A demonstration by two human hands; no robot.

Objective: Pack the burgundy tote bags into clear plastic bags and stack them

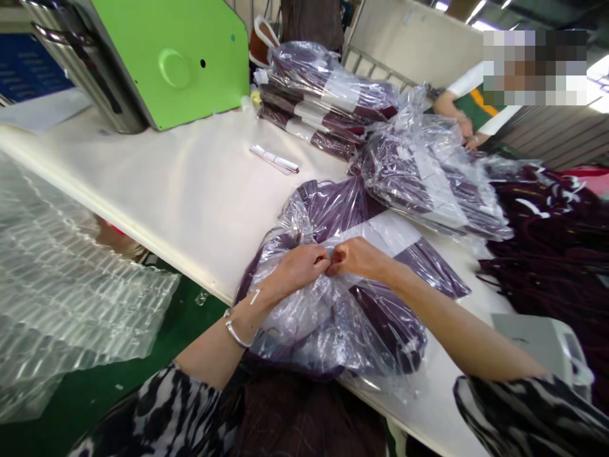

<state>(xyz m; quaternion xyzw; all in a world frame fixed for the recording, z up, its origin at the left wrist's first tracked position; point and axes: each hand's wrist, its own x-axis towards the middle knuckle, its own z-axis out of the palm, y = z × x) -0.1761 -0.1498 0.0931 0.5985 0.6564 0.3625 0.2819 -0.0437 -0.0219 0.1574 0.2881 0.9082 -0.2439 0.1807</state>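
Note:
A dark purple garment in a clear plastic bag [380, 317] lies on the white table [190, 190] in front of me. My left hand [302, 263] and my right hand [354, 259] meet over its middle, knuckles nearly touching. The fingers of both hands are curled closed on the bag's crinkled clear plastic. Which part of the bag each hand pinches is hidden between the fingers. A pale band runs across the garment under the plastic, behind my right hand.
Bagged garments are stacked [328, 95] at the back, with another bagged pile [432, 171] beside them. A green machine panel [181, 57] stands back left. Clear plastic sheeting [71, 285] hangs at left. Dark garments [547, 235] lie right. Another person's hands [469, 133] are beyond the pile.

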